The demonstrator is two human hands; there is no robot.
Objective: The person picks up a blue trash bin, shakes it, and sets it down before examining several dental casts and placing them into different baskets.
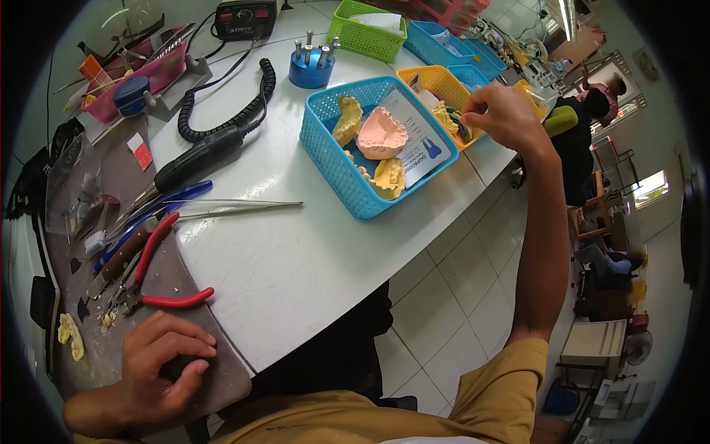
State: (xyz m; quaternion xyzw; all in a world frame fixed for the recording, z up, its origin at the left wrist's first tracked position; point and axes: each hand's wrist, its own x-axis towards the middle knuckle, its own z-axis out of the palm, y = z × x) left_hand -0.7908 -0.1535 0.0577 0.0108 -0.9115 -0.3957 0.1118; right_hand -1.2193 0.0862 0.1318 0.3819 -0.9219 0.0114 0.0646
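Observation:
My left hand (pixel 166 362) rests on the brown mat (pixel 222 351) with its fingers loosely curled, thumb apart and nothing in it. Just beyond it lie red-handled pliers (pixel 177 300). My right hand (pixel 506 115) is over the yellow basket (pixel 421 78), thumb and fingers bent together; whether something is pinched there is hidden. Close to its fingertips are a yellow dental cast piece (pixel 444 117) and a dark green item (pixel 464 132). Beside that stands a blue basket (pixel 347 181) with a pink dental cast (pixel 381 135), yellow cast pieces (pixel 347 120) and a printed sheet (pixel 425 140).
Tweezers (pixel 251 203), a black handpiece (pixel 196 157) with a coiled cord, and a blue bur holder (pixel 310 70) are on the white table (pixel 296 274). A green basket (pixel 366 33) and a control box (pixel 248 16) stand at the back. Other people are at the far right.

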